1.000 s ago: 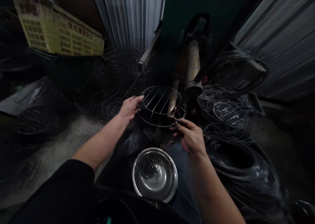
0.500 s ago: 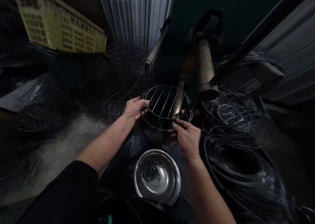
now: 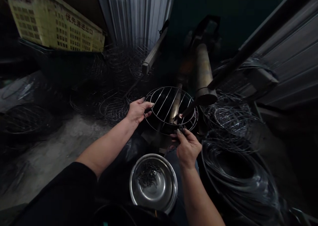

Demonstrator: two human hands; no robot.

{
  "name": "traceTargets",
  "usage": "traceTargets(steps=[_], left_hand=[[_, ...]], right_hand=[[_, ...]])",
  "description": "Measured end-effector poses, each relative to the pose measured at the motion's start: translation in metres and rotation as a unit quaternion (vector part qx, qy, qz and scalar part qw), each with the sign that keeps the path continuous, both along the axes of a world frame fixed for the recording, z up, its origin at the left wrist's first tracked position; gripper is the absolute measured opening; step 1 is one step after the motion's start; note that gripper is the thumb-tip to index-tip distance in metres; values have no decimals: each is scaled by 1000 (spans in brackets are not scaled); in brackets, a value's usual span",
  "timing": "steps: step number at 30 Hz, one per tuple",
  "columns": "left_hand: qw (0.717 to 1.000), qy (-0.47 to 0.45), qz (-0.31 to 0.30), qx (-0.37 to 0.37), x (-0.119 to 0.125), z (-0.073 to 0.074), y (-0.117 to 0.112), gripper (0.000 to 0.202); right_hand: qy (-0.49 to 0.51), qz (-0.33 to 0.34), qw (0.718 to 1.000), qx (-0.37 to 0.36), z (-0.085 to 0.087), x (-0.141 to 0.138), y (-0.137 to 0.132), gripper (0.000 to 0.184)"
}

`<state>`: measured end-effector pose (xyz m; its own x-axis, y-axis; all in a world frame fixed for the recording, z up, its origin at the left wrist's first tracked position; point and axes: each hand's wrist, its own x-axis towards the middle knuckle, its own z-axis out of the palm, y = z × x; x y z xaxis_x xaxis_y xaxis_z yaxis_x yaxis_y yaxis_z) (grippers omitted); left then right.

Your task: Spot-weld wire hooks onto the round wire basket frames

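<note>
A round wire rack point(image 3: 162, 102) with parallel bars sits tilted in front of a machine's brass-coloured electrode arm point(image 3: 203, 73). My left hand point(image 3: 138, 110) grips the rack's left rim with curled fingers. My right hand point(image 3: 186, 146) pinches the rack's near rim, fingers closed around the wire. A small orange glow point(image 3: 180, 115) shows where the dark pointed tip meets the rack. Below my hands stands a steel bowl point(image 3: 165, 194) holding several small bent wire pieces point(image 3: 148, 175).
Coils of dark wire rings point(image 3: 238, 173) lie stacked at the right. More wire racks point(image 3: 114, 107) are piled at the left and back. A yellow printed sign point(image 3: 53, 25) leans at the upper left. Corrugated metal sheeting point(image 3: 137, 14) stands behind. Bare concrete floor point(image 3: 49, 153) shows left.
The rack has tipped more steeply toward me and shifted slightly right. My right hand moved lower on the near rim. A small glow now shows at the tip on the rack.
</note>
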<state>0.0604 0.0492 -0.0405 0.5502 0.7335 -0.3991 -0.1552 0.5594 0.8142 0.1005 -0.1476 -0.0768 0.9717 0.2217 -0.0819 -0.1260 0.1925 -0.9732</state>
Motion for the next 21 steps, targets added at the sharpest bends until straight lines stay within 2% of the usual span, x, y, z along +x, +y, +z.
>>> traceTargets(steps=[8,21], left_hand=[[1000,-1,-19,2,17,1,7,79],[1000,8,-3,-7,30,-2,13,69]], right_hand=[[-30,-19,999,7,1,11,3,27],[-35,-62,997,18,6,16,17,25]])
